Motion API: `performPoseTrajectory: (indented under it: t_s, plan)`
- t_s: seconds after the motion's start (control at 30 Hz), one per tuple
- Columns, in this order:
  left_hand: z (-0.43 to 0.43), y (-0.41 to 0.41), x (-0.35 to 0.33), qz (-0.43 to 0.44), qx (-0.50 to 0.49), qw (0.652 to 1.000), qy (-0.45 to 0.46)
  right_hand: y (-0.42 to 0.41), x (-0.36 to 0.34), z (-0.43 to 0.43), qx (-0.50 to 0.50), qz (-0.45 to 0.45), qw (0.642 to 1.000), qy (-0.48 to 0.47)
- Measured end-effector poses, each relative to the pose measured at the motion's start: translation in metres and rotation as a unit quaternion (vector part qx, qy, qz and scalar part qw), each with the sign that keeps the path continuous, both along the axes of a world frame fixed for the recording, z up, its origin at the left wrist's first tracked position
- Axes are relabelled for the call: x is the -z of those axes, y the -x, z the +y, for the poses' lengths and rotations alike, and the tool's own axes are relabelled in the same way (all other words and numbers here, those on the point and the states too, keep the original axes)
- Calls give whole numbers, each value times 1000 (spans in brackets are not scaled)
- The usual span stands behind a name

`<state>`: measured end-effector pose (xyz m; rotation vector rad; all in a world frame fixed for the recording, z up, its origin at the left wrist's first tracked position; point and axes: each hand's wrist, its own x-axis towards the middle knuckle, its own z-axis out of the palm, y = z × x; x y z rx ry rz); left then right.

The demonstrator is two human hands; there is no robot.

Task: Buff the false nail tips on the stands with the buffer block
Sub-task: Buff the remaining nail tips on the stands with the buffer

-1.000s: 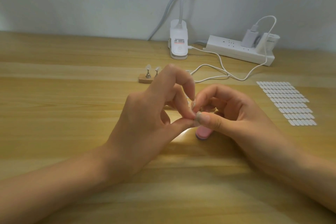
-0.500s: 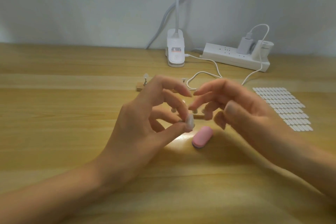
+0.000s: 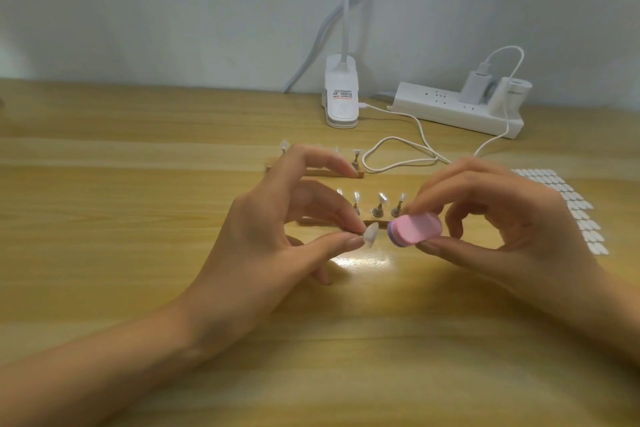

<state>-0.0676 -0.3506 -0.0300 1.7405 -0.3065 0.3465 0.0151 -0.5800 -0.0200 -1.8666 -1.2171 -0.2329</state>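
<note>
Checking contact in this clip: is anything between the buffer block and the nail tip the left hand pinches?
Nothing visible. Only open air separates the pink buffer block in the right hand from the nail tip.

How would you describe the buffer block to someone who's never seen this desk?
On the wooden desk, look in front of the nearer nail stand. The right hand pinches the buffer block: a small rounded pad, the only pink thing there, beside the clear nail tip in the left hand.
</note>
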Motion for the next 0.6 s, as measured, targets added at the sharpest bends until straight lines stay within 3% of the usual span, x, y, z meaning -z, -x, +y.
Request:
performPoseTrajectory:
  t_s: [0.17, 0.37, 0.6]
  plan:
    - [-3, 0, -1, -17, 7, 999, 28, 19, -6, 13, 19, -54, 998, -38]
    - [-7, 2, 1, -10, 8, 998, 64, 24, 0, 19, 24, -45, 998, -38]
    - [-8, 3, 2, 3, -4, 999, 38, 23, 2, 21, 20, -53, 997, -47]
